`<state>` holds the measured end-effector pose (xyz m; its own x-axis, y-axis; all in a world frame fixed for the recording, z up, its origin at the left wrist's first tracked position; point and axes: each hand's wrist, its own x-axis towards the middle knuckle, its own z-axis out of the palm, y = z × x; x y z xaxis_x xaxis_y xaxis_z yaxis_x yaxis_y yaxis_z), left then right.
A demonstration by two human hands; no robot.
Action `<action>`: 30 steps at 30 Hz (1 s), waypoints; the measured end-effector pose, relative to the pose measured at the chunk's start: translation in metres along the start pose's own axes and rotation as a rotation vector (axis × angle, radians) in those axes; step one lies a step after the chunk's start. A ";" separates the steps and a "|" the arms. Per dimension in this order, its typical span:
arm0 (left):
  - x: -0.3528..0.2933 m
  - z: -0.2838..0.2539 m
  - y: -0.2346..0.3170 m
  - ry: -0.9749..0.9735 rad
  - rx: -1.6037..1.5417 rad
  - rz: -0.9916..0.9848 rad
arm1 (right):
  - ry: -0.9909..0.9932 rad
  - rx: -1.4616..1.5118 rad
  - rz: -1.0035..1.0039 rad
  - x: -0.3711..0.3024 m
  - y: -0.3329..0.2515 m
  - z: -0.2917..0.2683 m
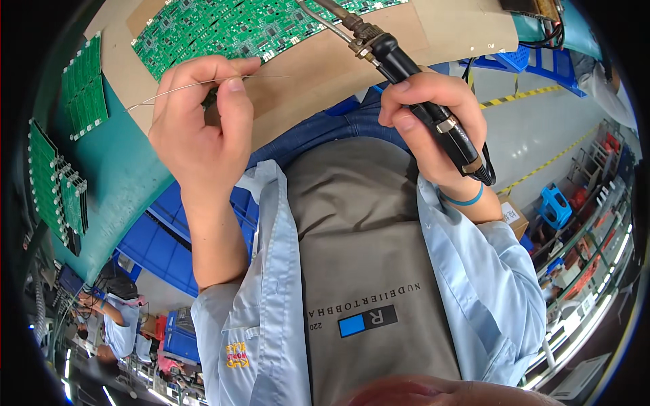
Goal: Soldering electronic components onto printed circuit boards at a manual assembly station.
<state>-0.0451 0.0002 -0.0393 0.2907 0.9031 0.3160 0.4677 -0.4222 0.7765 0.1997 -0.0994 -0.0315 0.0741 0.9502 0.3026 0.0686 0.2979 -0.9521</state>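
Observation:
Between thumb and forefinger, my left hand (200, 125) pinches a thin solder wire (266, 76), whose short end points right and whose longer end trails left. My right hand (440, 125) is wrapped round the black handle of a soldering iron (398, 57). A thin metal tube runs along the iron's shaft, and its tip lies beyond the top edge. In front of both hands is a large green circuit board panel (217, 34) with many small parts, lying on a tan board (338, 78). The wire and the left fingers are near the panel's front edge.
Smaller green circuit boards (84, 88) and a stacked group of boards (47, 183) stand at the left on a green mat (139, 172). A blue crate (169, 233) is below the table edge. Another person (122, 321) works at lower left. A blue stool (555, 206) stands at right.

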 end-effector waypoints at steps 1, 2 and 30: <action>0.000 0.000 0.001 -0.013 0.019 -0.008 | -0.001 0.009 0.003 0.000 0.000 0.000; 0.000 0.001 0.001 -0.026 0.038 -0.015 | -0.002 0.017 0.007 -0.001 0.000 0.000; 0.010 0.008 0.007 -0.007 0.218 0.058 | 0.235 0.121 -0.046 -0.016 0.014 0.001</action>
<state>-0.0325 0.0052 -0.0350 0.3276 0.8765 0.3528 0.6192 -0.4812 0.6205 0.1981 -0.1101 -0.0497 0.3034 0.8926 0.3335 -0.0417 0.3621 -0.9312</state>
